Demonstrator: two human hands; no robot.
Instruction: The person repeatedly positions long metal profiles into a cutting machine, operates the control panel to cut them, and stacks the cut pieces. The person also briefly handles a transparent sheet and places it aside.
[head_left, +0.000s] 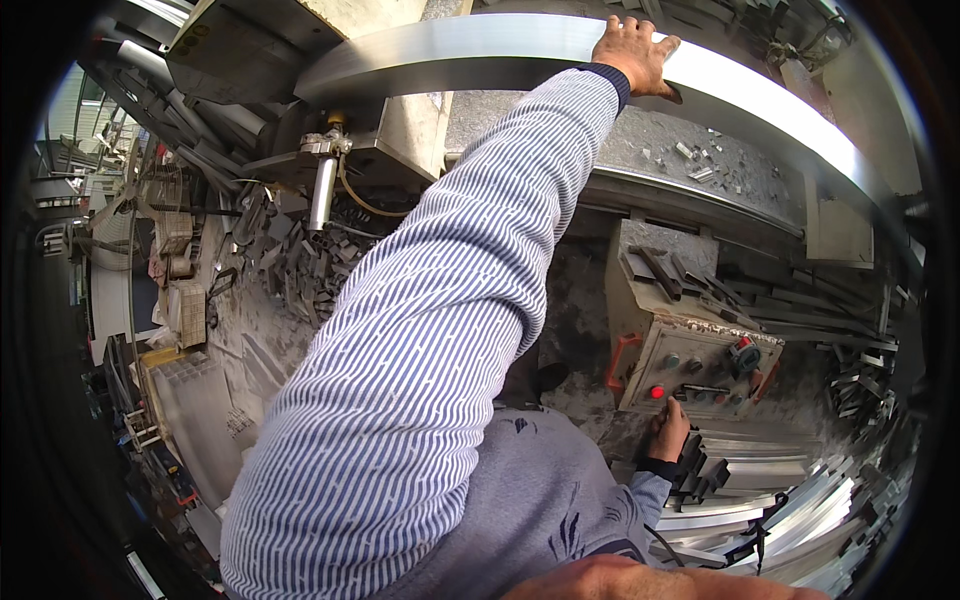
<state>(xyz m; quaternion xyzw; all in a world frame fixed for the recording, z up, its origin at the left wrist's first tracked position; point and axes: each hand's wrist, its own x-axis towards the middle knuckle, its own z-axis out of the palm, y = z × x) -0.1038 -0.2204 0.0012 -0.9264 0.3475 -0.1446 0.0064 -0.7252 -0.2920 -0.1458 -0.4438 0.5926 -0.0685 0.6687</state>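
My left hand (pixel 637 58) reaches far forward and spans a long, wide silver metal profile (pixel 480 38). Its fingers lie over the far edge and its thumb is at the near edge. The profile runs across the machine from left to right, bright with glare on the right. Lower down, my right hand (pixel 670 432) is at the front of a control box (pixel 700 365). One finger points up close beside a red button (pixel 657 392), the others are curled; whether it touches the button I cannot tell. Nothing shows in that hand.
Short metal offcuts (pixel 665 272) lie on the control box. Small scraps (pixel 700 160) litter the machine bed (pixel 620 140). A pneumatic cylinder (pixel 322 195) with a hose hangs at the left. Scrap heaps (pixel 290 265) cover the floor, and long profiles (pixel 770 510) are stacked at lower right.
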